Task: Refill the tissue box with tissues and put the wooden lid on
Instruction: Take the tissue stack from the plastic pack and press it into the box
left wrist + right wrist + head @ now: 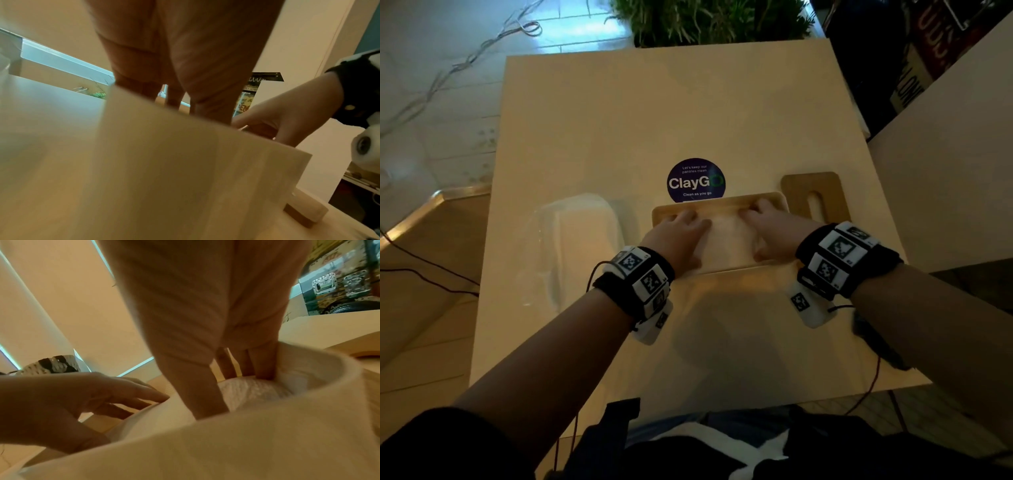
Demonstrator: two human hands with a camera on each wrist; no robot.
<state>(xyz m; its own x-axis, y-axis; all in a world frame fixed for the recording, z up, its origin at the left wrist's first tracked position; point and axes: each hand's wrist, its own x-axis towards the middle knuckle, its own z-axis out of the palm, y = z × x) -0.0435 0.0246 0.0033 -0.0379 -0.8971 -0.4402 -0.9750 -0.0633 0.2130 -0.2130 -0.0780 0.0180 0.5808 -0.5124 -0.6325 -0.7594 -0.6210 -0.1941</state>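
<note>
Both hands reach into the open tissue box point(722, 202): left hand point(677, 235) and right hand point(774, 229), fingers point(265, 363) straight, slightly spread, pressing the tissues point(726, 236) down.

One tissue box point(767, 199), one wooden lid point(813, 198), two hands point(678, 233).

A round ClayGo sticker point(695, 180) on the pale table point(619, 113).

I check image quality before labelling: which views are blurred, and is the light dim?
Head view: dim, warm light, sharp enough; hands shadow the table near the box. Left wrist view: box wall blurred, very close. Right wrist view: motion blur, tissues soft.
</note>
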